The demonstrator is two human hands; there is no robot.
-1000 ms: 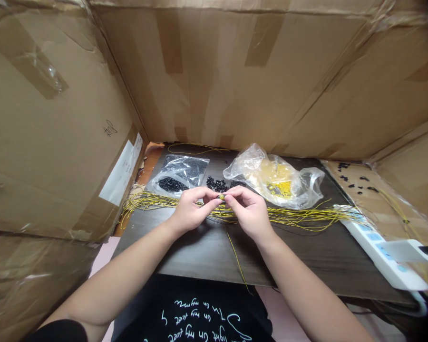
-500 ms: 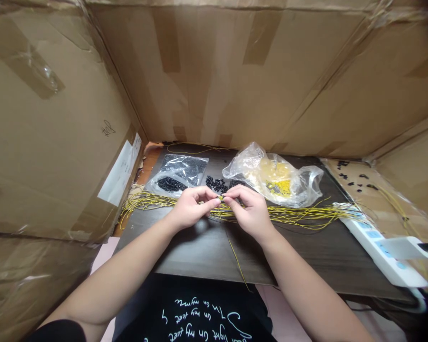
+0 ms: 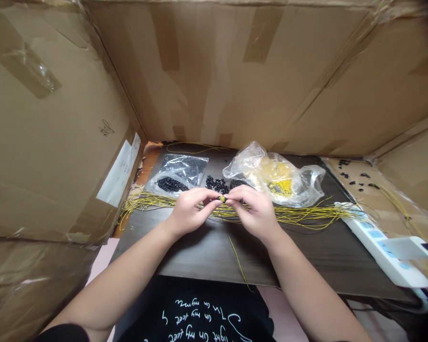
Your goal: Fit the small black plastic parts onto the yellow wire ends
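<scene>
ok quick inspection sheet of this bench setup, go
surface: dark tabletop, yellow wires lying across it
job's things: small yellow piece, too small to identify, pinched between left hand and right hand; bundle of yellow wires just beyond them
clutter: clear bag of black pieces, loose black pieces, clear bag with yellow contents
grips: both hands closed on the piece
cables: white power strip at right
surroundings: taped cardboard walls

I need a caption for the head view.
Left hand and right hand pinch a small yellow piece over thin yellow wires.
</scene>
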